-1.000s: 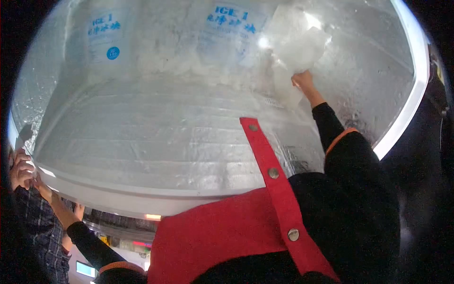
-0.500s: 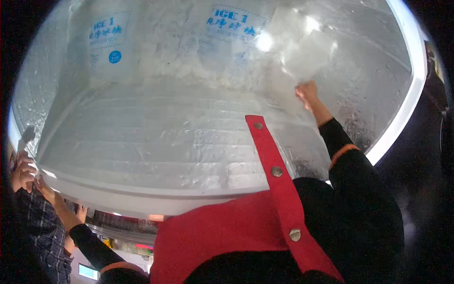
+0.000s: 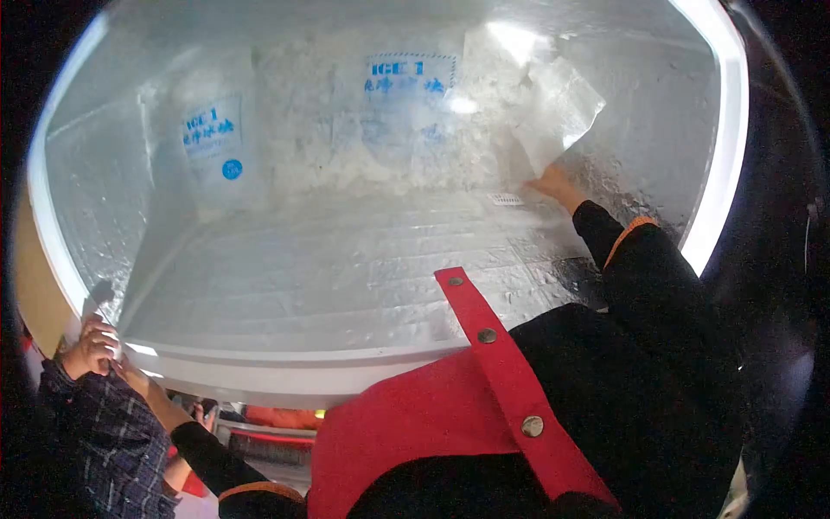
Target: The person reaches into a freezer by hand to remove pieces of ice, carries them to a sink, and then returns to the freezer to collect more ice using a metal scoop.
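Observation:
My right hand (image 3: 558, 186) reaches deep into a white-rimmed ice chest (image 3: 259, 368), at its right side. A crumpled clear plastic bag (image 3: 569, 104) rises from this hand, its lower end at the fingers; its contents do not show. At the front left corner, my left hand (image 3: 134, 376) is closed on the chest's rim, fingertips partly hidden. Another person's hand (image 3: 93, 346) is right beside it on the same corner. Two clear bags with blue "ICE 1" print, a left bag (image 3: 210, 143) and a middle bag (image 3: 406, 86), lie against the far wall.
The chest's floor (image 3: 328, 268) is shiny and ribbed, with a small vent grille (image 3: 506, 199) near my right hand. The other person's checked sleeve (image 3: 121, 441) is at lower left. My red apron (image 3: 406, 415) presses near the front rim.
The view has tilted, so the chest and printed bags sit lower in it. The clear bag now shows more distinctly above my right hand. My left hand stays on the corner.

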Demonstrator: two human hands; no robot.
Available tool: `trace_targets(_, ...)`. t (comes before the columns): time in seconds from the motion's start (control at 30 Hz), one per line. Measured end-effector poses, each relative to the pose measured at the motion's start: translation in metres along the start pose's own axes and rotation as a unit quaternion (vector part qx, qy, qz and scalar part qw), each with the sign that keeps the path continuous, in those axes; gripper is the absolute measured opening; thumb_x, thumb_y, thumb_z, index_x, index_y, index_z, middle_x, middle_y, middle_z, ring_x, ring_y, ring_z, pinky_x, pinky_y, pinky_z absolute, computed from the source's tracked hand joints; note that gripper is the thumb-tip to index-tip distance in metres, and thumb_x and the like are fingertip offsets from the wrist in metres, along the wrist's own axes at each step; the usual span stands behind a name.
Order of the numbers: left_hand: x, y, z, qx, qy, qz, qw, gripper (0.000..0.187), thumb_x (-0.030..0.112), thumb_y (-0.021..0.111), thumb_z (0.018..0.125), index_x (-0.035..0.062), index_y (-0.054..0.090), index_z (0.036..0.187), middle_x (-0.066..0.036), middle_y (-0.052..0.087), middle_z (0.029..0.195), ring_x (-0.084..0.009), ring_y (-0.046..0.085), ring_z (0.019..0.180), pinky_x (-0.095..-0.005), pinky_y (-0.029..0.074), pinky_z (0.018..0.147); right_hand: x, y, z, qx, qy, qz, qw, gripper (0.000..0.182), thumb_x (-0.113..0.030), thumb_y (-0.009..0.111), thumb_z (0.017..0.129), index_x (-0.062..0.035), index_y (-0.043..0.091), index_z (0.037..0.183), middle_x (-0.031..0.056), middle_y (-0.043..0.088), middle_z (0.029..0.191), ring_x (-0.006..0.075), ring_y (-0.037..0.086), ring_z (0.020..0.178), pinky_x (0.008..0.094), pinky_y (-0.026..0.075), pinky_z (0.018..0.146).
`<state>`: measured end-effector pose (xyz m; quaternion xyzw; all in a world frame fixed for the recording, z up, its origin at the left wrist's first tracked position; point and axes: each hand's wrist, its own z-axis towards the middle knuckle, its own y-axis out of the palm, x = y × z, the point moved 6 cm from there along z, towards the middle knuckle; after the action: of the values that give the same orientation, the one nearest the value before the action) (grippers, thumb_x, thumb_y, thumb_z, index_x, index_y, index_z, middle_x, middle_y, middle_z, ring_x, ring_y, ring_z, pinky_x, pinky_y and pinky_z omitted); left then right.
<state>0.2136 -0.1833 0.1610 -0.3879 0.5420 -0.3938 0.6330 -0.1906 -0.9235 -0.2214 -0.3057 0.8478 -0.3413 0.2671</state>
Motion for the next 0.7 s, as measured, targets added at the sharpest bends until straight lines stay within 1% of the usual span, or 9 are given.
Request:
trace_targets(0.07, 0.01, -0.004, 0.008, 0.015, -0.008, 0.029, 0.999, 0.039, 0.03, 0.044, 0.08, 0.001, 0.047, 0.106, -0.018, 0.048, 0.102, -0.0275, 0.049, 0.091, -0.0357, 0.04, 0.078, -0.003, 0.01, 0.012, 0.016, -0.053, 0.152, 0.987, 0.061, -0.042, 0.061, 0.061, 0.001, 0.049, 0.103, 0.017, 0.052, 0.1, 0.0325, 0.048, 0.094, 0.0367, 0.04, 0.077)
trace_targets(0.13, 0.027, -0.018, -0.004, 0.024, 0.0, 0.054, 0.998, 0.038, 0.03, 0.044, 0.08, 0.0012, 0.048, 0.105, -0.018, 0.049, 0.1, -0.0278, 0.05, 0.09, -0.0357, 0.04, 0.077, -0.092, 0.01, 0.019, 0.005, -0.134, 0.06, 0.989, 0.022, -0.025, 0.06, 0.059, -0.0035, 0.053, 0.056, 0.0096, 0.048, 0.052, 0.0253, 0.046, 0.051, 0.0389, 0.035, 0.047)
trace_targets(0.2, 0.049, -0.041, -0.025, 0.036, 0.015, 0.076, 0.996, 0.038, 0.031, 0.044, 0.08, 0.0014, 0.049, 0.104, -0.018, 0.051, 0.098, -0.0282, 0.051, 0.089, -0.0358, 0.041, 0.077, -0.175, 0.047, 0.03, 0.044, -0.242, 0.005, 0.969, 0.016, -0.01, 0.054, 0.059, -0.0001, 0.047, 0.05, 0.0157, 0.048, 0.05, 0.025, 0.042, 0.041, 0.0397, 0.035, 0.042)
trace_targets(0.23, 0.057, -0.05, -0.031, 0.048, 0.017, 0.088, 0.995, 0.038, 0.031, 0.044, 0.08, 0.0015, 0.049, 0.103, -0.018, 0.052, 0.097, -0.0283, 0.051, 0.088, -0.0358, 0.041, 0.076, -0.249, 0.006, -0.009, -0.075, -0.35, 0.242, 0.902, 0.017, -0.019, 0.053, 0.058, -0.0054, 0.051, 0.048, 0.0124, 0.049, 0.053, 0.0264, 0.047, 0.049, 0.04, 0.036, 0.047)
trace_targets(0.3, 0.082, -0.065, -0.031, 0.067, 0.018, 0.119, 0.99, 0.038, 0.032, 0.043, 0.08, 0.0017, 0.05, 0.102, -0.019, 0.053, 0.094, -0.0287, 0.052, 0.087, -0.0358, 0.041, 0.076, -0.335, -0.014, -0.036, 0.012, -0.47, 0.081, 0.879, 0.009, -0.01, 0.052, 0.056, -0.0035, 0.054, 0.061, 0.0154, 0.054, 0.057, 0.0326, 0.053, 0.051, 0.04, 0.042, 0.048)
trace_targets(0.37, 0.069, -0.042, -0.004, 0.193, 0.119, 0.046, 0.973, 0.033, 0.03, 0.047, 0.079, -0.0001, 0.055, 0.09, -0.015, 0.058, 0.083, -0.0275, 0.056, 0.074, -0.0341, 0.044, 0.069, -0.365, -0.052, -0.049, -0.04, -0.461, 0.164, 0.871, 0.009, -0.012, 0.051, 0.057, -0.0037, 0.054, 0.059, 0.0151, 0.056, 0.061, 0.0333, 0.055, 0.058, 0.0403, 0.043, 0.053)
trace_targets(0.53, 0.295, -0.109, -0.059, -0.028, 0.174, -0.187, 0.966, 0.02, 0.021, 0.056, 0.075, 0.0017, 0.058, 0.081, -0.007, 0.06, 0.073, -0.0193, 0.056, 0.067, -0.0281, 0.043, 0.06, -0.279, -0.116, 0.036, 0.047, -0.221, 0.006, 0.974, 0.022, -0.021, 0.052, 0.064, -0.0015, 0.056, 0.073, 0.0164, 0.055, 0.074, 0.0283, 0.053, 0.081, 0.0383, 0.042, 0.069)
trace_targets(0.63, 0.387, -0.09, -0.095, -0.114, 0.265, -0.378, 0.88, 0.013, 0.016, 0.059, 0.072, 0.0039, 0.059, 0.078, -0.005, 0.059, 0.069, -0.013, 0.054, 0.062, -0.0247, 0.042, 0.058, -0.183, -0.16, 0.051, 0.238, 0.022, -0.043, 0.97, 0.072, -0.044, 0.062, 0.063, -0.0145, 0.031, 0.121, 0.0195, 0.035, 0.113, 0.0363, 0.033, 0.104, 0.0592, 0.032, 0.071)
trace_targets(0.7, 0.452, -0.065, -0.131, -0.224, 0.3, -0.433, 0.82, 0.017, 0.013, 0.059, 0.071, 0.0009, 0.057, 0.083, -0.008, 0.06, 0.075, -0.0159, 0.058, 0.069, -0.0247, 0.044, 0.06, -0.13, -0.156, 0.061, 0.196, 0.049, -0.085, 0.976, 0.095, -0.062, 0.056, 0.055, -0.0029, 0.024, 0.122, 0.0202, 0.049, 0.097, 0.0309, 0.043, 0.097, 0.0473, 0.036, 0.076)
